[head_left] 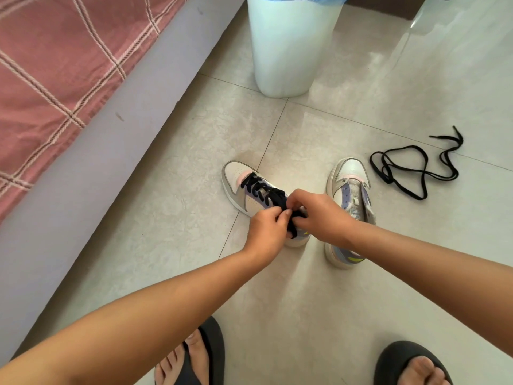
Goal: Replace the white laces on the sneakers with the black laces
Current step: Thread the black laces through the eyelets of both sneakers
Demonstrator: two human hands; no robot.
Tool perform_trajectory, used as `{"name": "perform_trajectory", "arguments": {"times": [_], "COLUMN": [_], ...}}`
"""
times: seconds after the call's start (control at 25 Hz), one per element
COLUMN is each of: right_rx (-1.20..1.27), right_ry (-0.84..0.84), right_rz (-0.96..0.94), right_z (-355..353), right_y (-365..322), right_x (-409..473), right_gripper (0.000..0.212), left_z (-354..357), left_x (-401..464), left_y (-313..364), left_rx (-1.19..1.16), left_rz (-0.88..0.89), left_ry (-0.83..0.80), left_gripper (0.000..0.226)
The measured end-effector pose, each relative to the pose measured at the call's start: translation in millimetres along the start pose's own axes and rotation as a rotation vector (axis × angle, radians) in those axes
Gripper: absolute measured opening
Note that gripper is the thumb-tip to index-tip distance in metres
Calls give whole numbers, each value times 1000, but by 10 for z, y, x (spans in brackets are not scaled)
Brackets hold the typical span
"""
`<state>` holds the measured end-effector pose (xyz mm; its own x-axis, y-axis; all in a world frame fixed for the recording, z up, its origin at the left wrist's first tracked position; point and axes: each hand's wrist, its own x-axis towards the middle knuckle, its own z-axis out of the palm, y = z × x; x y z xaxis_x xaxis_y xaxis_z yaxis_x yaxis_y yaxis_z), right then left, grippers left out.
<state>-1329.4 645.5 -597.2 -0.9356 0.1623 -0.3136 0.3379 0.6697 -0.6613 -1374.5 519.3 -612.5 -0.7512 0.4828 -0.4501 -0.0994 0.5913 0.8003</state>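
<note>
Two white and grey sneakers stand on the tiled floor. The left sneaker (240, 184) is laced with a black lace (262, 190) up its front. My left hand (268, 227) and my right hand (319, 215) meet over its ankle opening, and both pinch the ends of that black lace. The right sneaker (351, 179) stands beside it with empty eyelets and its tongue showing; my right forearm covers its heel part. A loose black lace (413, 165) lies tangled on the floor to the right of it.
A white bin (288, 45) with a blue liner stands behind the sneakers. A bed with a pink checked sheet (63, 65) and grey frame runs along the left. My feet in black sandals (205, 357) are at the bottom edge.
</note>
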Motion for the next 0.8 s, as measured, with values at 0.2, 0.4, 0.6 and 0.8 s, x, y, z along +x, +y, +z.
{"name": "perform_trajectory", "arguments": {"times": [0.2,0.4,0.6,0.8], "right_rx": [-196,-210,-374,-322], "right_ry": [-194,-161,-162,-136], "right_rz": [52,-30,-260,-359], "right_z": [-9,52,199,157], "right_y": [152,88,28,-40], "right_x": [-54,-85,-126,-139], "right_gripper": [22,31,26,22], "left_z": [51,-115,-244,-350], "left_x": [164,280,138,-89], "left_y": [-37,-29,-56,-391], "left_rx": [442,953,1197,745], "left_rz": [192,416,488,524], "left_ry": [87,136,19,-65], "left_gripper": [25,21,29,24]}}
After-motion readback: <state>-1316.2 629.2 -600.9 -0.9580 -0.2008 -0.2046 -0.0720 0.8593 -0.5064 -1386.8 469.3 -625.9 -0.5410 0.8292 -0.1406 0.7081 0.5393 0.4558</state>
